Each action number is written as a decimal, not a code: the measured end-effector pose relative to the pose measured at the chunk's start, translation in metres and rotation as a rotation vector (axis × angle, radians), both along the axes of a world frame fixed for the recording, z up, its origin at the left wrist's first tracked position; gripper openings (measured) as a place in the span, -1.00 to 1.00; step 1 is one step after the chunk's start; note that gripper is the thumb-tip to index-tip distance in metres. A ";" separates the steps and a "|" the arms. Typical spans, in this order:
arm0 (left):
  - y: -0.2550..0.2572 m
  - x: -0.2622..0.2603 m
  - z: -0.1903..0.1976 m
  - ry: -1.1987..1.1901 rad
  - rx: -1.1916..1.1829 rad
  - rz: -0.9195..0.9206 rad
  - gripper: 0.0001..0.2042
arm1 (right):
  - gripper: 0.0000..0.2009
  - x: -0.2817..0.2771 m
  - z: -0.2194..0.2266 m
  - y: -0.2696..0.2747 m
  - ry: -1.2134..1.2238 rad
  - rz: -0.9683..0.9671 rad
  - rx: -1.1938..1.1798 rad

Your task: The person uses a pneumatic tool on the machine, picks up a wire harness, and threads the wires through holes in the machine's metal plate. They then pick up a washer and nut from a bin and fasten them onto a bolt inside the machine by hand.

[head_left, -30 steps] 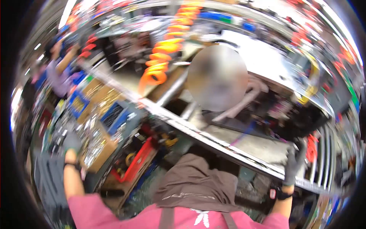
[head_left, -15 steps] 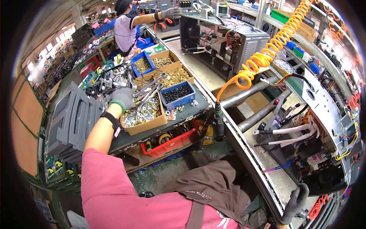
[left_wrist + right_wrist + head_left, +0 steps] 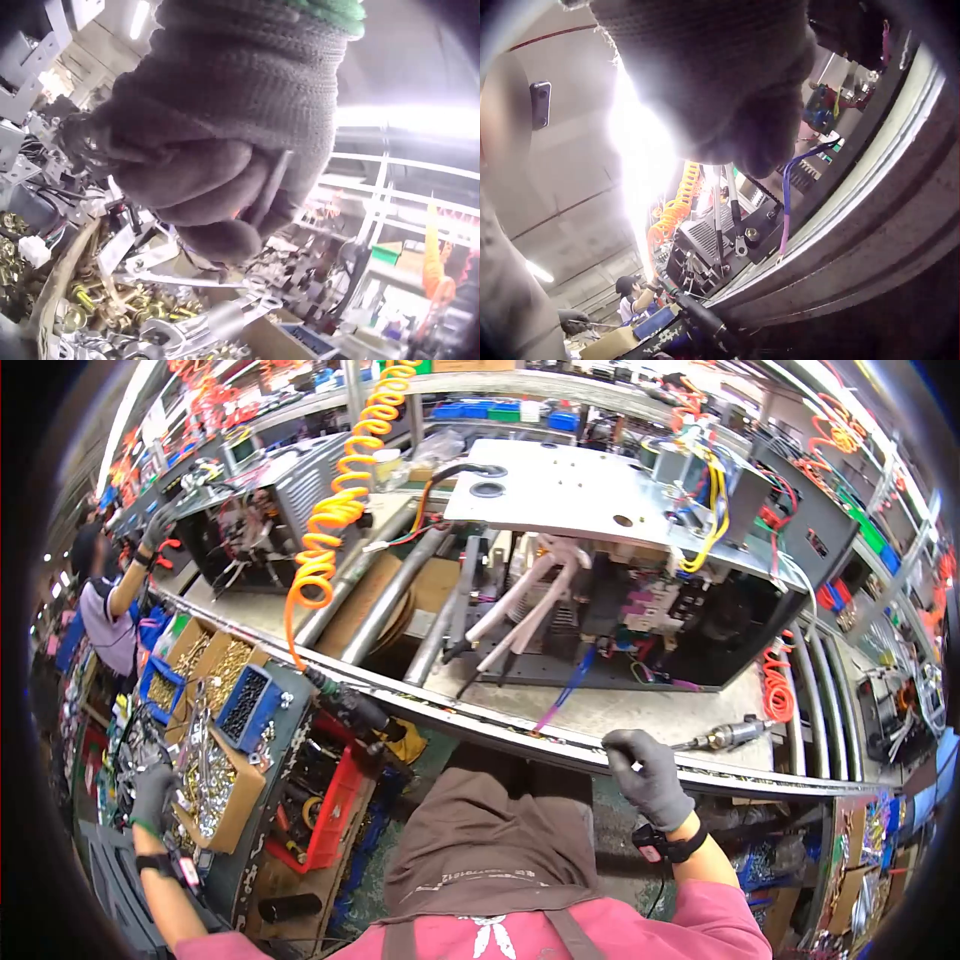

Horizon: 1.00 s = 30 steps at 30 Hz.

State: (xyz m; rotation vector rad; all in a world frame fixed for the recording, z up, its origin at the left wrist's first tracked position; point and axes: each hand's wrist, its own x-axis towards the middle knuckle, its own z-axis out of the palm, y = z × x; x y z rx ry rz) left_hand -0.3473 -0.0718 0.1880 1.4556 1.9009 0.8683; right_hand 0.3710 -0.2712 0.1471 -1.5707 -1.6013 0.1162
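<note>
My left hand, in a grey knitted glove, hangs at the near side of a cardboard box of loose metal fasteners. Its fingers are curled round a thin grey strip-like piece, mostly hidden by the glove. Wrenches lie on the fasteners below it. My right hand, also gloved, is at the bench's front edge with fingers loosely bent and nothing visible in them. Beside it a metal air tool lies on the bench. Behind stands an opened machine chassis with white-sleeved cables.
A blue bin of black screws and boxes of brass-coloured fasteners stand at the left. An orange coiled hose hangs to a dark power tool at the bench edge. Metal rollers span the bench. A red tray sits lower down.
The head view has swung left toward the fastener boxes, then back right to the chassis. My right hand has shifted away from the air tool's end, leftward along the bench edge.
</note>
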 end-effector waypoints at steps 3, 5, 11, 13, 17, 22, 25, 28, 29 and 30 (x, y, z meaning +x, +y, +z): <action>-0.046 0.032 0.055 -0.226 -0.134 0.189 -0.77 | -0.82 -0.002 -0.007 -0.008 0.007 0.001 0.012; -0.068 0.055 0.077 -0.234 -0.059 0.266 -0.76 | -0.83 -0.008 -0.010 -0.009 0.034 0.012 -0.010; -0.083 0.195 0.087 0.809 1.026 -0.445 -0.89 | -0.74 -0.048 0.017 0.013 -0.006 0.045 0.136; -0.121 0.315 0.126 0.443 0.374 -0.555 -0.84 | -0.61 -0.063 0.033 0.022 -0.106 0.122 0.302; -0.098 0.421 0.088 0.721 0.255 -1.315 -0.81 | -0.56 -0.068 0.054 0.016 -0.218 0.331 0.100; -0.056 0.524 0.035 0.640 0.660 -1.573 -0.72 | -0.76 -0.017 -0.008 -0.018 0.031 0.148 -0.157; -0.038 0.564 0.018 0.276 0.948 -1.345 -0.59 | -0.77 0.000 -0.007 -0.032 0.460 0.013 -0.289; -0.016 0.587 -0.032 -0.200 0.317 -0.983 -0.52 | -0.76 0.000 0.012 -0.004 0.768 -0.007 -0.423; -0.008 0.594 -0.059 -0.211 0.476 -0.871 -0.50 | -0.77 -0.005 0.015 0.008 0.945 0.006 -0.465; -0.003 0.598 -0.074 -0.219 0.635 -0.753 -0.47 | -0.77 -0.009 0.018 0.022 0.945 -0.006 -0.469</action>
